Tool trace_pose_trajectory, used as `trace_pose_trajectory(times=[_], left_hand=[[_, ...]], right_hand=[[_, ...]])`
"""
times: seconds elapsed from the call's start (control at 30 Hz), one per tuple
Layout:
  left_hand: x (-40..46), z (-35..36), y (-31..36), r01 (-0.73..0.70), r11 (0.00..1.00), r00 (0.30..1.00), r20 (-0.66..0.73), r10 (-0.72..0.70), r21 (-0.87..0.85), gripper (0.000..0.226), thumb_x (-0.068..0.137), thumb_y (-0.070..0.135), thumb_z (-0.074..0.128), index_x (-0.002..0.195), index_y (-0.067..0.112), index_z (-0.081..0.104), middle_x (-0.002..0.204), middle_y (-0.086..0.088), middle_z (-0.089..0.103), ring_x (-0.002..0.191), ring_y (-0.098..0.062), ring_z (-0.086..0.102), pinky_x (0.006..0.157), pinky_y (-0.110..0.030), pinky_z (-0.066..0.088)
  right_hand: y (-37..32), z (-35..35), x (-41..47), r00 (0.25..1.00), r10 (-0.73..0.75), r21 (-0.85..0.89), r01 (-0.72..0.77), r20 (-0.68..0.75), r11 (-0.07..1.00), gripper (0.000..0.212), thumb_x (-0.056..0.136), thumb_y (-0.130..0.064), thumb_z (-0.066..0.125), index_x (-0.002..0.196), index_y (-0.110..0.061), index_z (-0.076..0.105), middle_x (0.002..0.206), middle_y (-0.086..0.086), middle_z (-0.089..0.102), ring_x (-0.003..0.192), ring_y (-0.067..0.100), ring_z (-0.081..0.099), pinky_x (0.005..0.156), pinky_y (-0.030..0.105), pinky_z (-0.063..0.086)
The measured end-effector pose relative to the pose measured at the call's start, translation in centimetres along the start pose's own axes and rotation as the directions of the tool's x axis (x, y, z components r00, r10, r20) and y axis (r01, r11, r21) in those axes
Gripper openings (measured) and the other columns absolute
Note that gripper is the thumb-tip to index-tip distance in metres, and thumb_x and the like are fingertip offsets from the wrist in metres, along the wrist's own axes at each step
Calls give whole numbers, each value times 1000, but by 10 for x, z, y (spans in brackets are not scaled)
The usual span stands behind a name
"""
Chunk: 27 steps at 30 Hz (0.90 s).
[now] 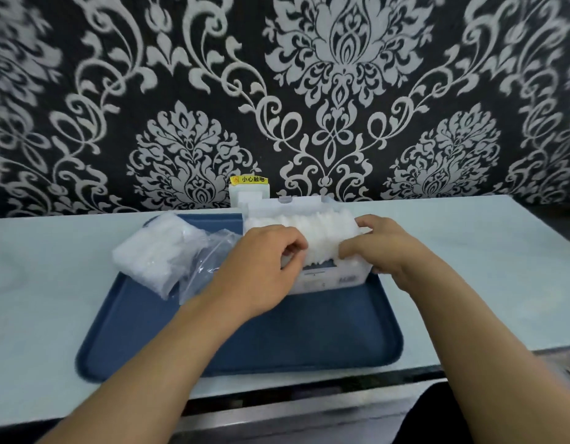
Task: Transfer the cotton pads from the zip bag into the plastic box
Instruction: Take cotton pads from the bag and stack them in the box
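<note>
Plastic box [328, 280]: on the blue tray [309, 341], lid raised at the rear for loading.
Cotton pads [322, 233]: packed upright inside the box, crowding its rim.
Left hand [261, 270]: pinching pads at the box's left, seemingly to tuck them in.
Right hand [383, 248]: fingers curled over pads at the box's right, steadying them.
Zip bag [168, 254]: left of the box, open and part full.

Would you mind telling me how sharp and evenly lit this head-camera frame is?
Head view: patterned wallpaper smears toward the left and right edges; white cotton pads in the clear plastic box wash out to featureless white; pale countertop edge bows from wide-angle distortion.
</note>
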<state>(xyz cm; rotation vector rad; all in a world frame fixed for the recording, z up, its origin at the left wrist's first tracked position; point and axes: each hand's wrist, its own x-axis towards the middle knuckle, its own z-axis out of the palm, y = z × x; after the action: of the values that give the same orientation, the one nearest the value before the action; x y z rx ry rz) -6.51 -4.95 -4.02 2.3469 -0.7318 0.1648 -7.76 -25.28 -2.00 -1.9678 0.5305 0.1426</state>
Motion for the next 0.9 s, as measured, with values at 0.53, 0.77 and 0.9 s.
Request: trace_pose_trajectory(times=[0.53, 0.77, 0.9], left_hand=[[-21, -90, -21, -80, 994, 806, -591, 24, -69, 18, 87, 23, 70, 103, 15, 71, 102, 5, 71, 97, -12, 65, 87, -30, 53], [-35, -107, -100, 638, 770, 764, -117, -635, -12, 58, 99, 61, 34, 94, 13, 66, 106, -5, 68, 103, -28, 61, 89, -39, 46], [-37, -105, -100, 601, 798, 797, -101, -595, 45, 43, 101, 50, 38, 79, 19, 60, 105, -9, 69, 100, -29, 60, 87, -37, 46]], right_hand=[[-66, 79, -85, 717, -633, -303, 697, 290, 650, 23, 89, -11, 66, 69, -2, 73, 55, 5, 64, 42, 4, 44, 45, 11, 32], [-67, 125, -69, 570, -636, -390, 821, 521, 416, 29, 84, 8, 51, 83, -14, 70, 61, -16, 43, 63, 5, 43, 60, 9, 34], [-65, 147, -56, 613, -562, -503, 786, 555, 360, 22, 88, 1, 55, 86, -21, 58, 84, 0, 54, 76, 14, 46, 62, 18, 32]])
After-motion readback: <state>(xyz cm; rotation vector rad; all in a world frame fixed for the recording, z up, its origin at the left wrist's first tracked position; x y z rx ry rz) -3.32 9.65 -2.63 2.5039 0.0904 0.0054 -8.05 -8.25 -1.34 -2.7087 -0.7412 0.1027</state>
